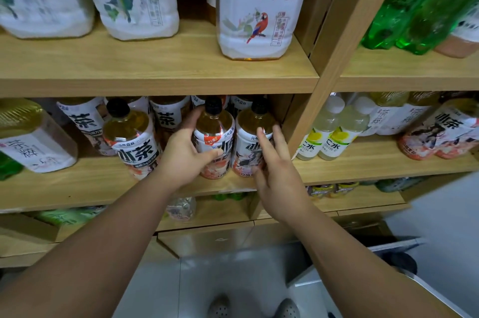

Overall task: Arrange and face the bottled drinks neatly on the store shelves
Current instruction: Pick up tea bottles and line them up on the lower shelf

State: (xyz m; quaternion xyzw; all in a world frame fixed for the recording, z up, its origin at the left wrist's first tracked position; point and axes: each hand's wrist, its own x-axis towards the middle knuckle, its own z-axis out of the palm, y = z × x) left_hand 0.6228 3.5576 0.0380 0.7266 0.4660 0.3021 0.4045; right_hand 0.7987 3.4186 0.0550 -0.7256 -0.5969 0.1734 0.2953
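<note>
— Which bottle is being worked on?

— The middle tea bottle, front row of the middle shelf, in the bay against the upright post. The left hand has it: a full grip on the label band, thumb across the front, fingers curled behind the far side.

— And the other hand?

— The right hand holds nothing. Its fingers are straight and spread against the right tea bottle, which stands just beside the first.

— Will they be awkward to shift?

— I'd say not. They're plastic, filled with amber tea nearly to the black caps, so fairly heavy and steady. The shrink label looks glossy and may slide in the palm. Holding it low on the body, as the left hand does, should turn it better than holding by the cap.

— What else is stocked there?

— A third tea bottle to the left and more rows behind. Above is a large parrot-label jug, also amber. Pale lemon drinks stand in the next bay.
</note>
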